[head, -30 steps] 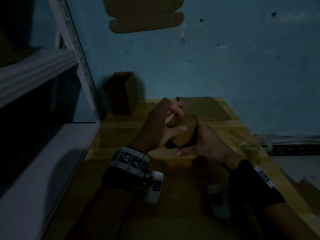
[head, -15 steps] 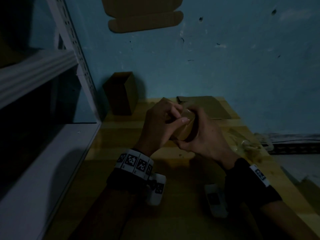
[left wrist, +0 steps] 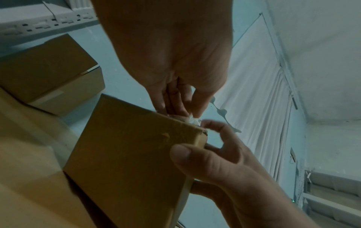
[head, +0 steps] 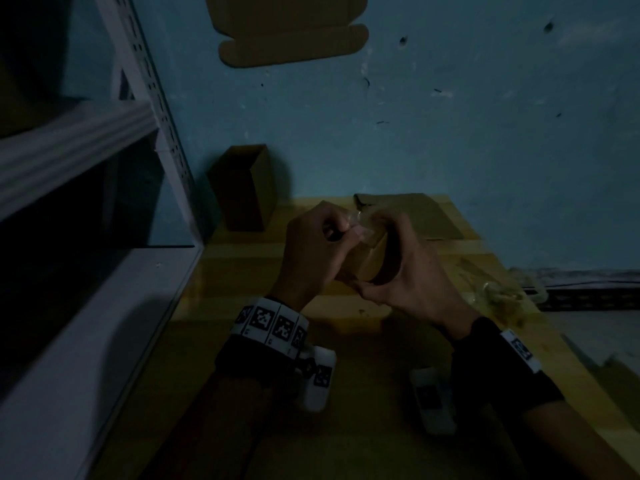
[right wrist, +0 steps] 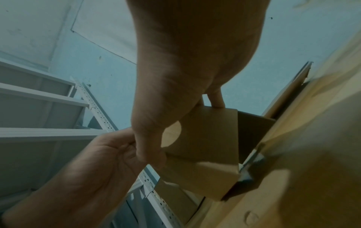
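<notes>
A small brown cardboard box [head: 369,263] is held upright above the wooden table [head: 346,445], between both hands. My right hand [head: 391,258] grips it from the right side, thumb on the near face [left wrist: 181,155] and fingers behind. My left hand [head: 348,229] is at the box's top edge, where its fingertips pinch a small crumpled whitish scrap [left wrist: 192,120]. In the right wrist view the box [right wrist: 205,138] shows a folded flap low down, with the left hand [right wrist: 109,155] beside it. What the scrap is made of I cannot tell.
An open cardboard box [head: 246,188] stands upright at the table's back left. Flat cardboard [head: 426,216] lies at the back, and clear plastic bags [head: 498,292] lie at the right edge. A white metal rack [head: 104,271] borders the left side. The blue wall is close behind.
The left hand's fingers, spread over the box a second ago, have drawn together at its top edge and pinch there. Both hands and the box have drifted slightly away from me.
</notes>
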Demonstrator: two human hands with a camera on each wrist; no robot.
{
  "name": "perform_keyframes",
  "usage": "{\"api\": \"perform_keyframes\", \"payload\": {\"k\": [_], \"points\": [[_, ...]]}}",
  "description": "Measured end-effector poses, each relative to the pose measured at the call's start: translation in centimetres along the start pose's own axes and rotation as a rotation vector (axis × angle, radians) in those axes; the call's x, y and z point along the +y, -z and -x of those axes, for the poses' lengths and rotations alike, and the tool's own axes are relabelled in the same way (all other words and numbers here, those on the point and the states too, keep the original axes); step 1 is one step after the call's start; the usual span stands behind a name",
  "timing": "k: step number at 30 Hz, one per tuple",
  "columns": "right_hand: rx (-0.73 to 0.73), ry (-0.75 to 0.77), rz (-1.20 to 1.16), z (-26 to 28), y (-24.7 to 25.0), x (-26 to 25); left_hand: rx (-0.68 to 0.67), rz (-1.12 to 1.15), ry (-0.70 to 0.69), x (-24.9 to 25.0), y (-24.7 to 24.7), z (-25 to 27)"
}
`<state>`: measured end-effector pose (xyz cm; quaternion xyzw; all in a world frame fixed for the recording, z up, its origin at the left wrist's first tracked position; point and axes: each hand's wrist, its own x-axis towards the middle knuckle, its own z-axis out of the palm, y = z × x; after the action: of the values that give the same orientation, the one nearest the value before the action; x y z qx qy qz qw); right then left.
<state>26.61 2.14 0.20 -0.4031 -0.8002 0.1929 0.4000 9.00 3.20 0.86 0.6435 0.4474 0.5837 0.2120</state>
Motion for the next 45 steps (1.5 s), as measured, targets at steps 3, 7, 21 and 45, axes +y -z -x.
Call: {"api": "perform_keyframes", "payload": {"k": [3,7,21,45], "points": [[-0.013,0.022,-0.029,-0.1,0.1,-0.3,0.008,0.011,0.007,0.0,0.2,0.0],[0.001,-0.022,-0.050,-0.1,0.1,-0.2,0.091,-0.025,-0.012,-0.1,0.4,0.0],[-0.091,-0.115,-0.103,0.0,0.9,0.5,-0.060,-0.317,0.260,-1.0,1.5,0.1],[-0.149,-0.104,0.152,-0.7,0.3,1.3,0.001,-0.305,0.166,-1.1,2.2,0.4]]}}
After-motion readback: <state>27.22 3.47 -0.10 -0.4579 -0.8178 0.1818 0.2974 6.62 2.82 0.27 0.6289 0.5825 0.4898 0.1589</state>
